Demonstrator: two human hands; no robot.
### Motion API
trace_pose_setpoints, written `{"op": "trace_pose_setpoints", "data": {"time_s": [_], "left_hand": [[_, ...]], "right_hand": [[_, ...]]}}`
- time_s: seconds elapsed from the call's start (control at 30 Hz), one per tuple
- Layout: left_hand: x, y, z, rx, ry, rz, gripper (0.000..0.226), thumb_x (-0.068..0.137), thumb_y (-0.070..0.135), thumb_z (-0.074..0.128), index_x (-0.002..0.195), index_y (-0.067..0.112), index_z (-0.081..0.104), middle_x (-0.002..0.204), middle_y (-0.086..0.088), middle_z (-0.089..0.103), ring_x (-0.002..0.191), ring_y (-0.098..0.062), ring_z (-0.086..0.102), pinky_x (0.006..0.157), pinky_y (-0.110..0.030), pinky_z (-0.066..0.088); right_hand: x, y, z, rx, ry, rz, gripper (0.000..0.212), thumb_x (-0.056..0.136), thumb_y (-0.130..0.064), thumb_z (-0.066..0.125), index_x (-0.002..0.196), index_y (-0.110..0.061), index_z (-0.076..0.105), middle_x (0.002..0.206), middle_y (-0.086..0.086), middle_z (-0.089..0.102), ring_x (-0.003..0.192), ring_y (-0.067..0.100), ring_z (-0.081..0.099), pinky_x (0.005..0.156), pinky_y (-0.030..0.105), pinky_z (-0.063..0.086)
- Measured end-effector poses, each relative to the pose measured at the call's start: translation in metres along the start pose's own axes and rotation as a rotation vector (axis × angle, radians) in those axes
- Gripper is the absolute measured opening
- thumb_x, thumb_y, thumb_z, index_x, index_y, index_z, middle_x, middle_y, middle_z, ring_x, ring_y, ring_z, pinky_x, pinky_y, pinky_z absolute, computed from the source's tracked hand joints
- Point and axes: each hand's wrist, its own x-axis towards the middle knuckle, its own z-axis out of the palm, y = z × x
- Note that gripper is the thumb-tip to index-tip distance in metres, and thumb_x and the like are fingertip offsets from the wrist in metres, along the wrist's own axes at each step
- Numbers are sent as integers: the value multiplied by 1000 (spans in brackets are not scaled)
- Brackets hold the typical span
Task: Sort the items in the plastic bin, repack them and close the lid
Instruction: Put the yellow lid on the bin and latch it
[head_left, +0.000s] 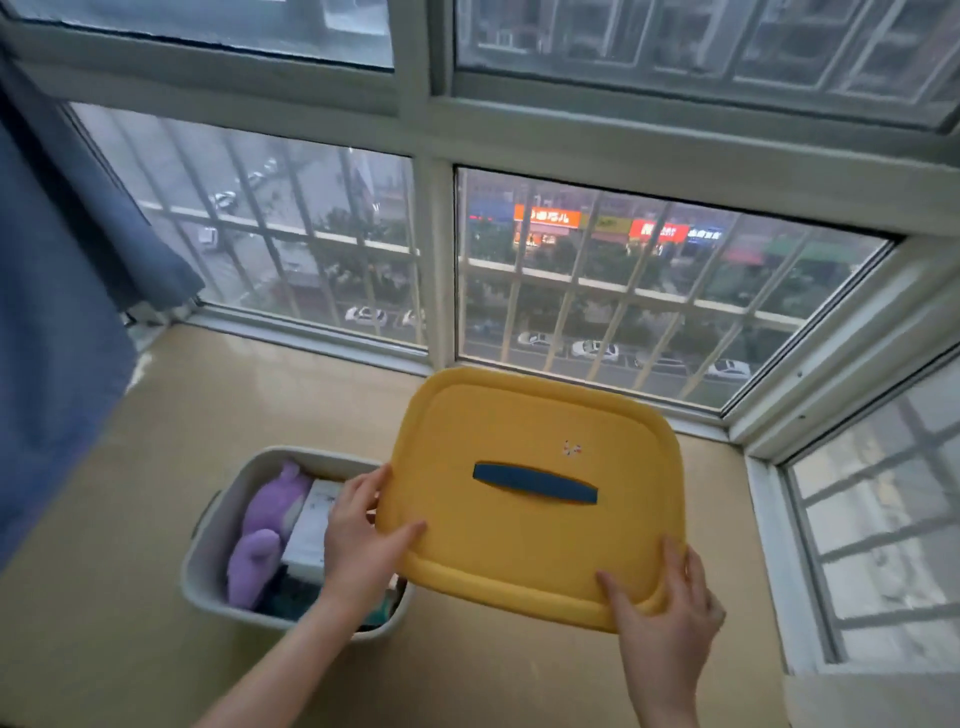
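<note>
A yellow lid (530, 535) with a dark blue handle slot (535, 483) hangs in the air, to the right of and partly over a grey plastic bin (208, 551). My left hand (358, 535) grips the lid's left edge. My right hand (660, 608) holds its near right corner. The open bin stands on a beige sill. Inside lie a purple plush toy (265, 525), a white box (311, 525) and some dark items low down. My left arm and the lid cover the bin's right part.
The beige sill (156, 649) runs under large windows (623, 291) with bars at the back and on the right (878, 545). A blue curtain (57, 332) hangs at the left.
</note>
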Motion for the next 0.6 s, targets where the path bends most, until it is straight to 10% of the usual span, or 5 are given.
{"op": "trace_pose_setpoints", "data": {"time_s": [0.6], "left_hand": [[64,-187,-192,191,-3,-243,77,58,23,88,128,21,55,115,2,55,108,-23,53,94,-44,48]], "right_hand": [[-163,-122,183,-143,-317,175,90,65,-50,83,141,-18,48,150,8,41,130,31,36,109,38,26]]}}
